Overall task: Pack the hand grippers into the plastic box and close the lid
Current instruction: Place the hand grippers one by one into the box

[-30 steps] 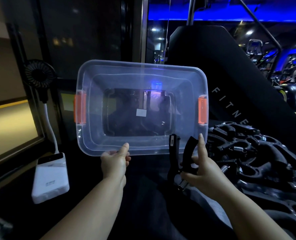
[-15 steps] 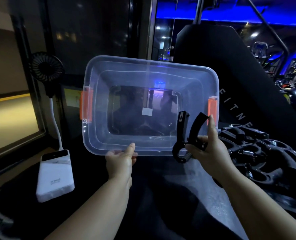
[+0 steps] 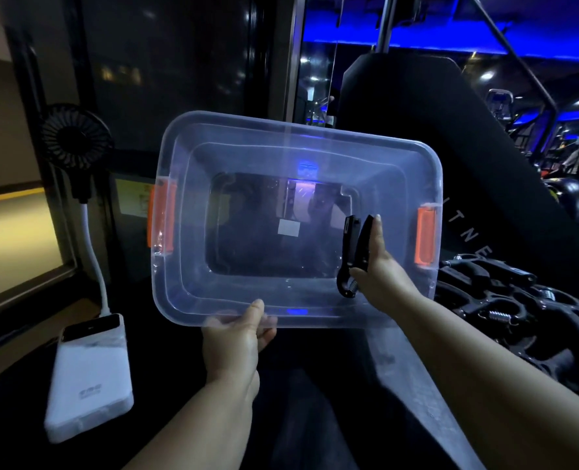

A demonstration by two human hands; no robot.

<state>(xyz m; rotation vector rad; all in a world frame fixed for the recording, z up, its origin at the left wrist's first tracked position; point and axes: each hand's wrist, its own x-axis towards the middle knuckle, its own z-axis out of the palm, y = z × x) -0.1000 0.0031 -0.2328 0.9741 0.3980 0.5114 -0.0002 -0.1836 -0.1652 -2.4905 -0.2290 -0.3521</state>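
The left hand [image 3: 235, 337] holds up the clear orange-clipped plastic box [image 3: 193, 273] by its rim while the right hand [image 3: 381, 278] grips a black spring hand gripper [image 3: 351, 249] inside it, ready to drop it.

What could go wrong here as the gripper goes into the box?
The left hand grips the plastic box by its near rim alone, opening tipped towards the camera: the hand gripper in the right hand, once released, could slide back out, or its weight could twist the box loose. The other grippers lie tangled in a pile; pulling one may drag neighbours along.
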